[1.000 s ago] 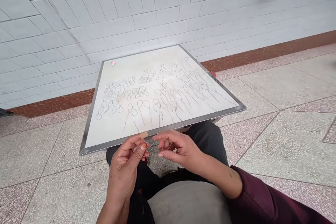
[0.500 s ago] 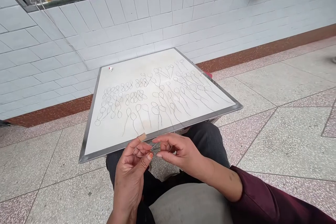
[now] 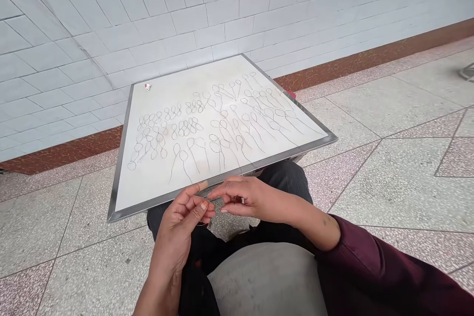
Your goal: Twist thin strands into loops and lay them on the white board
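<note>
My left hand (image 3: 181,222) is closed above my lap, thumb pressed to the fingers in a pinch on a thin wire (image 3: 209,207), which is only partly visible. A tan bandage wraps one of its fingertips. Close by on the right, my right hand (image 3: 248,197) has its thumb and forefinger apart, the forefinger tip nearly at the left fingertips. Just beyond both hands stands a white board-topped table (image 3: 137,197) with a grey metal rim. Rows of bent thin wires (image 3: 184,155) lie on it: single loops with long tails at the centre and right, figure-eight shapes (image 3: 183,128) at the left.
A small white and red object (image 3: 148,87) sits at the table's far left corner. Behind it rises a white tiled wall (image 3: 166,24) with a brown skirting. My knees (image 3: 287,177) are under the near edge. Speckled floor tiles (image 3: 355,168) surround the table.
My view has tilted down and shifted slightly. The wire loop that showed between my hands is now mostly hidden. The fingers of my right hand have shifted a little; the table wires look unchanged.
</note>
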`<action>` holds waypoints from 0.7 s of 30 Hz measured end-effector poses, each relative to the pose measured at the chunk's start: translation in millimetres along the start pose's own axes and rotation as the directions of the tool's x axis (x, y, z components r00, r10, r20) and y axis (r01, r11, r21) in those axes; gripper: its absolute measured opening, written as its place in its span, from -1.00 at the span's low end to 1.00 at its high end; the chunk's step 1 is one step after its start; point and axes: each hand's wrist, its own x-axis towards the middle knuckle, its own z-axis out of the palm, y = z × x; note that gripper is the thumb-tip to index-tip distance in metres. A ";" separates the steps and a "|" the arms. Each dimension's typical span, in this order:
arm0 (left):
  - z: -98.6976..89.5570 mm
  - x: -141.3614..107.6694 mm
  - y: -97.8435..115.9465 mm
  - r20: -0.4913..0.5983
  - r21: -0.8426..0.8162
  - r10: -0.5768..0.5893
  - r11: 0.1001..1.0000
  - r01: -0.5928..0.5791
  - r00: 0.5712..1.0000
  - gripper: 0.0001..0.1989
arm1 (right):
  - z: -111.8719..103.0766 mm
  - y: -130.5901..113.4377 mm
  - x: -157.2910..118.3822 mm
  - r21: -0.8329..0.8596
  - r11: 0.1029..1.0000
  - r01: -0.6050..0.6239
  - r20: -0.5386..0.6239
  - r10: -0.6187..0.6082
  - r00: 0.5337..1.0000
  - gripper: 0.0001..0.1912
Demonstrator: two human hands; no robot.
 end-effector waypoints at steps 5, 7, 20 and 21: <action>1.6 2.3 -4.2 0.022 -0.074 -0.070 0.995 0.071 0.997 -0.52 | -10.3 -1.7 4.3 -0.015 1.000 0.017 0.102 -0.016 0.995 -0.67; 2.4 2.1 -5.6 0.066 -0.092 -0.097 0.990 0.103 0.993 -0.52 | -11.1 -0.5 4.8 -0.002 0.999 0.035 0.112 -0.035 0.993 -0.68; 5.5 3.6 -11.1 0.212 -0.143 -0.151 0.973 0.183 0.965 -0.51 | -9.0 3.6 -0.3 0.052 0.992 0.112 0.070 -0.116 0.991 -0.66; 5.4 3.4 -11.7 0.212 -0.145 -0.153 0.972 0.186 0.965 -0.50 | -8.2 3.6 -0.6 0.060 0.992 0.112 0.069 -0.116 0.991 -0.67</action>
